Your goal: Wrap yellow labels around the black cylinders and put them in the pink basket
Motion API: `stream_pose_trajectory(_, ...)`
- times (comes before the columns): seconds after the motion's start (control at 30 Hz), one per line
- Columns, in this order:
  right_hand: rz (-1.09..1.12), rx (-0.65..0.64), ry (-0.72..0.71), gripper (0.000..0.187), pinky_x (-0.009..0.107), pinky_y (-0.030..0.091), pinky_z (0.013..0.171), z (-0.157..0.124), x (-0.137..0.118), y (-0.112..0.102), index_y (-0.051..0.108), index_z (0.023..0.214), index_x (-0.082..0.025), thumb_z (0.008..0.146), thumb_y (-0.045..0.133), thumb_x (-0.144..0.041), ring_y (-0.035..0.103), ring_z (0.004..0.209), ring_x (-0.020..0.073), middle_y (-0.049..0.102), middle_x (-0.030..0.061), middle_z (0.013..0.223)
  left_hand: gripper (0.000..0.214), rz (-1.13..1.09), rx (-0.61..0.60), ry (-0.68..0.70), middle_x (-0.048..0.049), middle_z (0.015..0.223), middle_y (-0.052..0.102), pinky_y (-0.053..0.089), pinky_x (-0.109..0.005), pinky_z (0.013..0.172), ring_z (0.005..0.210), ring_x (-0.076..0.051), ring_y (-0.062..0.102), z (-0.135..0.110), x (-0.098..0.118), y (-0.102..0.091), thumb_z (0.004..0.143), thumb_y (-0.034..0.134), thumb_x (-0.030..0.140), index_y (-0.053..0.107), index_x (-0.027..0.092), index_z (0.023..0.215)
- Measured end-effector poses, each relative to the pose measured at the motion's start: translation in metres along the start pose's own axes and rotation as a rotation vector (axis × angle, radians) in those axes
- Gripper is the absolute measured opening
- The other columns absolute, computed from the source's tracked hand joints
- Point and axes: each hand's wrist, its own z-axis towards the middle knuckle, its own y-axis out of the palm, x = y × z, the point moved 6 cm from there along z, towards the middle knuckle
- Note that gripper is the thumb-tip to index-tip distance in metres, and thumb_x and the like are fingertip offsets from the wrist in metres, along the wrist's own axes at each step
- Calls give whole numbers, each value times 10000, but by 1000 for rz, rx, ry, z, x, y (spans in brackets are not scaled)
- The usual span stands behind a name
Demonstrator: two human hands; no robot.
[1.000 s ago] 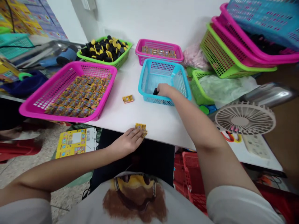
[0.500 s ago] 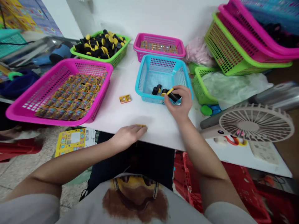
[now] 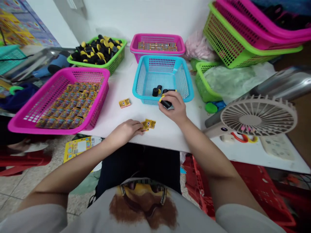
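My left hand (image 3: pixel 127 130) is closed at the table's front edge, its fingertips pinching small yellow printed cards (image 3: pixel 151 123) that fan out over the white tabletop. My right hand (image 3: pixel 175 108) is above the front rim of the blue basket (image 3: pixel 139 94), closed on a small black cylinder with a yellow cap (image 3: pixel 166 104). A few more black-and-yellow cylinders (image 3: pixel 155 92) lie inside that basket, some partly hidden by my right hand. Between the blue basket and the large pink basket (image 3: pixel 102 103), a stack of yellow printed cards (image 3: pixel 124 103) rests on the table.
Rows of wrapped pieces (image 3: pixel 70 108) fill the pink basket. Behind it, a green basket (image 3: pixel 114 63) is heaped with black-and-yellow cylinders. A smaller pink basket (image 3: pixel 157 35) stands against the wall. On the right are a handheld fan (image 3: pixel 252 119) and stacked baskets (image 3: pixel 225 35).
My right hand has drawn a cylinder toward me, out over the basket's front rim. The cards in my left hand have come up onto the table and show more. The view has shifted slightly.
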Motion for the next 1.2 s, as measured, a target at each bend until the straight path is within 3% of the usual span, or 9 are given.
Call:
stream_pose_trajectory(0.17, 38, -26, 19, 183, 466, 633, 917, -2, 6, 1, 644, 1102, -305, 929, 702, -321, 730, 1037, 246, 722, 58, 1089, 304, -60, 128, -76, -132, 1184, 782, 627, -360, 960, 1057, -237, 766, -16, 0, -13, 1045, 484, 239, 730, 158, 1205)
stream_pose_trajectory(0.33, 28, 46, 18, 347, 453, 622, 966, -1, 4, -3, 647, 1278, -309, 934, 692, -310, 707, 1061, 246, 684, 79, 1102, 201, -459, 379, -208, -57, 961, 805, 649, -291, 834, 854, -175, 777, -8, -6, -29, 890, 640, 303, 731, 156, 993)
stream_pose_trajectory(0.47, -60, 24, 70, 273, 416, 647, 881, 0, 7, -3, 707, 1211, -269, 947, 640, -297, 709, 1014, 234, 657, 99, 1045, 257, -635, 454, -239, -53, 818, 780, 584, -251, 675, 711, -152, 711, 18, -10, -39, 773, 774, 376, 767, 144, 883)
stream_pose_trajectory(0.57, -56, 23, 98, 227, 445, 647, 891, 2, 9, -4, 716, 1152, -270, 941, 656, -329, 724, 995, 236, 697, 94, 1035, 288, -727, 459, -230, -34, 775, 761, 501, -222, 584, 601, -104, 616, 44, -14, -47, 750, 833, 417, 773, 155, 852)
stream_pose_trajectory(0.7, -42, 121, 113, 214, 464, 642, 916, 8, 7, -14, 698, 1139, -274, 943, 689, -357, 748, 1019, 239, 766, 88, 1087, 490, -774, 463, -249, 38, 669, 690, 347, -179, 464, 469, -56, 474, 82, -23, -53, 697, 906, 377, 747, 190, 1121)
stream_pose_trajectory(0.87, 156, 383, 314, 195, 376, 636, 780, 14, 14, -34, 704, 1050, -262, 910, 759, -384, 751, 971, 205, 783, 68, 1078, 663, -711, 374, -104, 33, 667, 710, 527, -204, 622, 637, -144, 712, 119, -22, -47, 848, 814, 418, 575, 218, 1433)
stream_pose_trajectory(1.0, 492, 490, 567, 306, 247, 557, 518, 12, 21, -33, 615, 841, -250, 856, 808, -487, 679, 630, 97, 763, 5, 990, 661, -731, 304, 52, -32, 851, 803, 612, -248, 730, 696, -150, 764, 117, -25, -29, 1002, 593, 434, 399, 203, 1590)
stream_pose_trajectory(1.1, 662, 418, 672, 414, 226, 518, 424, 13, 14, -27, 522, 742, -239, 854, 802, -523, 585, 463, 50, 756, -33, 950, 674, -652, 242, 190, -54, 910, 823, 630, -254, 759, 786, -161, 794, 104, -26, -16, 1045, 490, 381, 267, 193, 1653)
stream_pose_trajectory(1.2, 758, 325, 720, 444, 234, 539, 409, 14, 1, -25, 507, 708, -237, 844, 811, -530, 620, 479, 68, 753, -31, 942, 694, -551, 219, 287, -53, 872, 823, 625, -264, 736, 819, -186, 802, 93, -23, -10, 1051, 488, 418, 241, 191, 1658)
